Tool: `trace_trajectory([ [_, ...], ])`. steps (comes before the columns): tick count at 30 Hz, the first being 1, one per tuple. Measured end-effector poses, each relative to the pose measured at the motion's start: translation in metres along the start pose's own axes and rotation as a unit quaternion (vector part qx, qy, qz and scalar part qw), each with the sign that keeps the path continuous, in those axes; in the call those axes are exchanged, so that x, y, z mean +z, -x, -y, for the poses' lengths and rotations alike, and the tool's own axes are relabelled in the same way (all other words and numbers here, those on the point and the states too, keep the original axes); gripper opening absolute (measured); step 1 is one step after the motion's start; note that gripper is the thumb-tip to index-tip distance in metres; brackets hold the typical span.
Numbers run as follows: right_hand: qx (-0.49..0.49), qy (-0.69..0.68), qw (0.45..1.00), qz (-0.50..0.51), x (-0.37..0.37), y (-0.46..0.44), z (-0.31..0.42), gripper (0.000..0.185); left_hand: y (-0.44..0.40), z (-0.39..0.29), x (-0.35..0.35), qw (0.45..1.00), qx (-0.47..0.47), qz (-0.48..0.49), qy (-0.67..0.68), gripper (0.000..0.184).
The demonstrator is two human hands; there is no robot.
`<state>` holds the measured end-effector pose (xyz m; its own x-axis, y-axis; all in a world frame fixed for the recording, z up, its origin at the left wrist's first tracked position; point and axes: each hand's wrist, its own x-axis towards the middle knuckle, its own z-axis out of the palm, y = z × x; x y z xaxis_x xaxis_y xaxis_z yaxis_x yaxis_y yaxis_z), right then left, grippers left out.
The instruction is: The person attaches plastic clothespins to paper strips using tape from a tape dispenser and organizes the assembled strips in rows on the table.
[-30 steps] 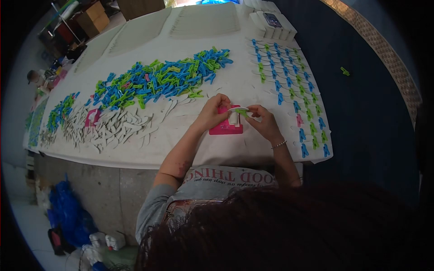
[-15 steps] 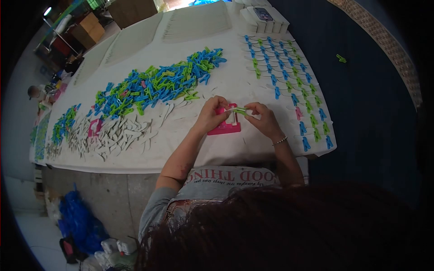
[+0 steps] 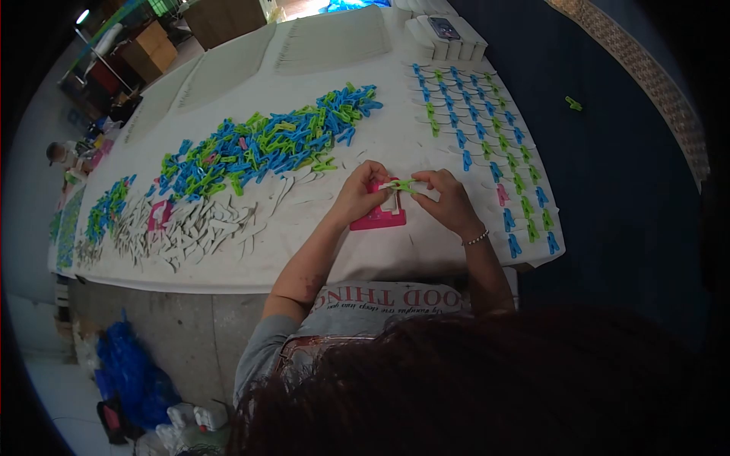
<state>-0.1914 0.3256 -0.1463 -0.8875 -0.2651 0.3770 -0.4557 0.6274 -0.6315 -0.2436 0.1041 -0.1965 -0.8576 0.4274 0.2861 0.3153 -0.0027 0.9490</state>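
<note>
In front of me, my right hand (image 3: 449,204) pinches a light green clothespin (image 3: 403,185) between thumb and forefinger. My left hand (image 3: 356,199) is closed at the clothespin's other end, thumb and fingers together around the end of a thin white strip; most of that strip is hidden by the fingers. Both hands are over a small pink holder (image 3: 378,222), which lies on the table and has white pieces (image 3: 390,202) in it.
A heap of blue and green clothespins (image 3: 262,144) lies left, beside loose white strips (image 3: 217,224) and another pink holder (image 3: 159,216). Rows of clothespins with white strips (image 3: 479,129) line the right side. A phone (image 3: 443,28) rests on white stacks (image 3: 433,50) at the back.
The green clothespin has turned in my fingers, so its crossed side profile now shows. Both hands stay over the pink holder, almost in the same place.
</note>
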Motion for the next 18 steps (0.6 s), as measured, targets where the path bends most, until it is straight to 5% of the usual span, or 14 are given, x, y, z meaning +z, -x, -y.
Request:
trace_trajectory([
  [8, 0.082, -0.196, 0.977, 0.009, 0.004, 0.000, -0.002, 0.031, 0.002, -0.010, -0.007, 0.981, -0.055, 0.039, 0.181, 0.036],
  [18, 0.083, -0.176, 0.981, -0.001, 0.014, 0.007, -0.005, 0.025, 0.006, -0.011, -0.009, 0.979, -0.069, 0.021, 0.192, 0.036],
])
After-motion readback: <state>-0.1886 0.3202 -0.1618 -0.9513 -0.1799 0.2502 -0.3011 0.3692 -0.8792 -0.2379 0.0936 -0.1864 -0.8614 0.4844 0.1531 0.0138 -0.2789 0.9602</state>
